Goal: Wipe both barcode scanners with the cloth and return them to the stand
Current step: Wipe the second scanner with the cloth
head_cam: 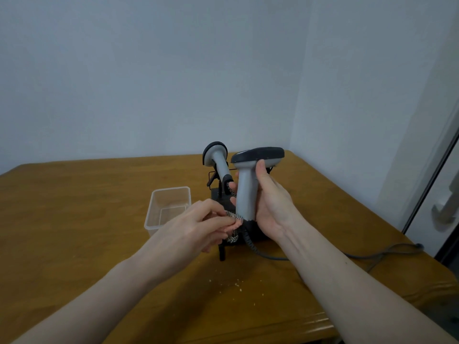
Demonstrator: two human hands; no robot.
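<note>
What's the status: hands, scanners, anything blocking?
Right hand grips one scanner upright. Left hand pinches the cloth at its handle base. Second scanner sits on the stand. Nothing in the way.

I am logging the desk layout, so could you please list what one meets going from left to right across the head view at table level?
Clear plastic container → left hand pinching the cloth → scanner gripped by the right hand → grey cable trailing towards the table's right edge.
</note>
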